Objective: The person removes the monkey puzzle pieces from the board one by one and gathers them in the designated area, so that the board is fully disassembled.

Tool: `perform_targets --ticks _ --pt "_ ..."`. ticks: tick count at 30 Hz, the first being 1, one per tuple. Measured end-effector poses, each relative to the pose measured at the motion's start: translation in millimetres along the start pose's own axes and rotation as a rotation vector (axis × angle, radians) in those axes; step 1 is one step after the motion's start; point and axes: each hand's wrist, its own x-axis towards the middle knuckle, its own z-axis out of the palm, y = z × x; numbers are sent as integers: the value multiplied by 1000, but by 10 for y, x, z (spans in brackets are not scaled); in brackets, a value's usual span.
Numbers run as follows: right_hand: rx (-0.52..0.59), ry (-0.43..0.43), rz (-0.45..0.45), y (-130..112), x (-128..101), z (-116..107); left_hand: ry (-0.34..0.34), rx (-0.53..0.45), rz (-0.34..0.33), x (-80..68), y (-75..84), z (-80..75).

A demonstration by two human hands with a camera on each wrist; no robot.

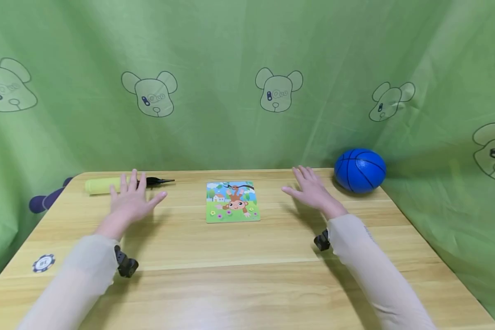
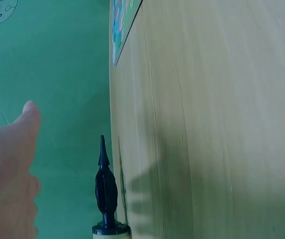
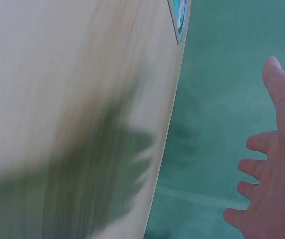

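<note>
My left hand is held over the table with its fingers spread and nothing in its grasp. In the head view it overlaps a yellow-green hand pump with a black pointed nozzle. Part of the pump's body is hidden behind the fingers. My right hand, also spread and holding nothing, hovers to the left of a blue ball with black basketball lines. Between the hands a square picture board with a cartoon monkey lies flat. Both hands cast shadows on the wood.
A poker chip lies on the wooden table at the left, near my left sleeve. Green curtain with mouse drawings hangs behind and beside the table. Something purple shows past the table's left edge.
</note>
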Motion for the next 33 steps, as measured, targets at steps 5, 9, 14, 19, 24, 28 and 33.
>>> perform_targets --ticks 5,9,14,19,24,28,33 --pt "5 -7 -35 -86 98 82 9 6 48 65 95 63" --pt "31 -11 -62 -169 163 138 33 22 97 126 197 133" --pt "64 -34 -84 -265 220 199 40 40 148 230 323 253" --pt "92 -71 -102 -354 275 271 35 43 194 327 442 373" --pt "110 -113 -126 -421 350 378 14 59 230 390 550 490" --pt "76 -150 -164 -494 385 457 -11 64 272 408 641 592" --pt "25 -202 -184 -582 412 532 -57 76 330 427 739 686"
